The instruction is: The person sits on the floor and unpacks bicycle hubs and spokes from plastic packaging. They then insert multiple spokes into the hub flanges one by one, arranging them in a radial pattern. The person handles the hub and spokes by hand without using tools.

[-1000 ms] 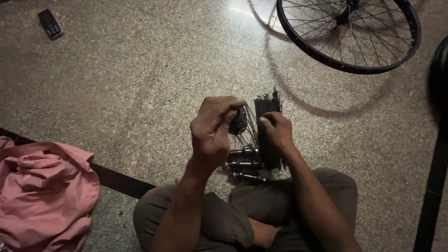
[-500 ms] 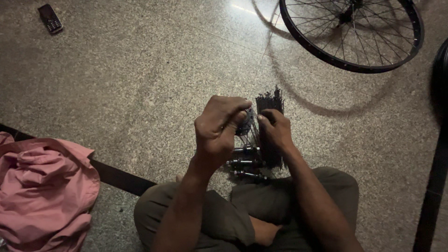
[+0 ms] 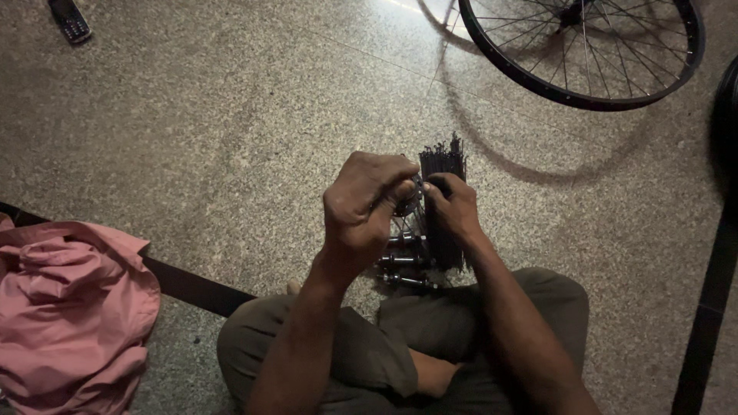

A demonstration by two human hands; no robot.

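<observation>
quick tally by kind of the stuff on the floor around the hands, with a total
bicycle wheel: 1
bundle of spokes, held in the right hand: 1
metal hubs under the left hand: 3
pink cloth: 1
phone: 1
total: 7

The left hand (image 3: 367, 206) covers most of the small hub (image 3: 407, 206) it grips; its form cannot be made out. The right hand (image 3: 455, 209) hides the middle of the spoke bundle (image 3: 443, 163). The wheel (image 3: 584, 54), the dark handset (image 3: 71, 20) and the pink cloth (image 3: 69, 307) are cut off by the frame. The axles (image 3: 403, 261) lie in shadow, detail unclear.
</observation>
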